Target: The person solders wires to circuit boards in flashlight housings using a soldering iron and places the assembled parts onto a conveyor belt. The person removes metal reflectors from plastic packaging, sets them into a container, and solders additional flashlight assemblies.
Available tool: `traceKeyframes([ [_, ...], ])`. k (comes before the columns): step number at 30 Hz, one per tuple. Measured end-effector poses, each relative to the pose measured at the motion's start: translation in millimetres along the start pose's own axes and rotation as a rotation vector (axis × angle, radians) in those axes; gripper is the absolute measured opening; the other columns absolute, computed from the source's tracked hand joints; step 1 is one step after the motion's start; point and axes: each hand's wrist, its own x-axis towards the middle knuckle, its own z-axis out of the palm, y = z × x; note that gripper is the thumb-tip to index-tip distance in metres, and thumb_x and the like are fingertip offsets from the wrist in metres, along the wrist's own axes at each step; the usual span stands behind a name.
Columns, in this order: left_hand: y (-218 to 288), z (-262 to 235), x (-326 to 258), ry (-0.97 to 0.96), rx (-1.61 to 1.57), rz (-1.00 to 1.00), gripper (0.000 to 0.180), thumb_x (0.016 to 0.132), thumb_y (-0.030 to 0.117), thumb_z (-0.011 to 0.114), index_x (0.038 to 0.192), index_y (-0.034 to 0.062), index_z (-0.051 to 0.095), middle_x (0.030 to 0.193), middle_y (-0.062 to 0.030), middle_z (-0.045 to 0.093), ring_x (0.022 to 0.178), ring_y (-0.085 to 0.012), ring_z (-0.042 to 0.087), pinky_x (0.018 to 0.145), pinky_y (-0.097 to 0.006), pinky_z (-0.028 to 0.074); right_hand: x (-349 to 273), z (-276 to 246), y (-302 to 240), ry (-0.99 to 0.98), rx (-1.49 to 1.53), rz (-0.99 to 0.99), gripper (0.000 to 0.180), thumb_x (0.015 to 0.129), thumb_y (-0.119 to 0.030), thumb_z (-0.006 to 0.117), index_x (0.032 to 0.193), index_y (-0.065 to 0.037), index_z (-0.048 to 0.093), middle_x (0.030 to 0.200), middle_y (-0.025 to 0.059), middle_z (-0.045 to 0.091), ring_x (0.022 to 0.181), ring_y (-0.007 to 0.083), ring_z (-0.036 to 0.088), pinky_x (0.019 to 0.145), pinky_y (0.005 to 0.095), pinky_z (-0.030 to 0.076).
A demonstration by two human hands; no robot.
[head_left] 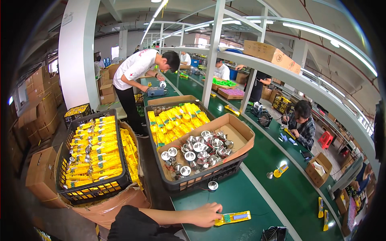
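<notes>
My left hand (pixel 207 215) reaches in from the lower left, fingers curled and closed on the near end of a yellow plastic flashlight shell (pixel 243 213). A small green circuit board (pixel 227 218) and a blue cylindrical battery (pixel 240 217) lie in the shell, which rests on the green bench (pixel 201 201). A thin dark wire trails off to its right. A round silver reflector lamp head (pixel 213 185) sits by itself just beyond the hand. My right hand is not in view.
A black crate (pixel 177 186) holds yellow shells and a cardboard tray (pixel 241 138) of lamp heads. Another crate (pixel 90 197) of shells stands left. A black fan (pixel 274 233) is near the bottom. Along the conveyor (pixel 257 160), co-workers (pixel 303 120) work, one person (pixel 136 68) leaning over it.
</notes>
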Motion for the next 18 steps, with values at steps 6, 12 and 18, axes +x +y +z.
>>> traceKeyframes([
  [6,30,18,16,-0.028,0.069,-0.090,0.021,0.081,0.022,0.052,0.079,0.0012,0.054,0.081,-0.0133,0.048,0.075,-0.0272,0.053,0.059,-0.037,0.046,-137,65,-2,0.009,0.140,0.131,0.026,0.084,-0.024,0.050,0.088,0.002,0.047,0.076,0.0107,0.051,0.059,0.0196,0.050,0.051,0.0296,0.040],
  [12,29,32,27,-0.144,0.157,-0.080,0.019,0.080,0.020,0.052,0.077,0.0014,0.052,0.075,-0.0136,0.051,0.063,-0.0267,0.058,0.048,-0.036,0.048,-210,15,6,-0.017,0.250,0.293,0.024,0.084,-0.023,0.051,0.087,0.001,0.047,0.076,0.0104,0.051,0.059,0.0193,0.049,0.051,0.0297,0.040],
  [18,28,47,18,-0.071,0.210,-0.097,0.015,0.075,0.013,0.054,0.082,0.0010,0.051,0.076,-0.0150,0.052,0.059,-0.0274,0.058,0.048,-0.037,0.049,-176,-44,1,-0.098,0.342,0.455,0.023,0.083,-0.021,0.052,0.086,0.001,0.048,0.076,0.0101,0.051,0.059,0.0190,0.049,0.051,0.0297,0.040],
])
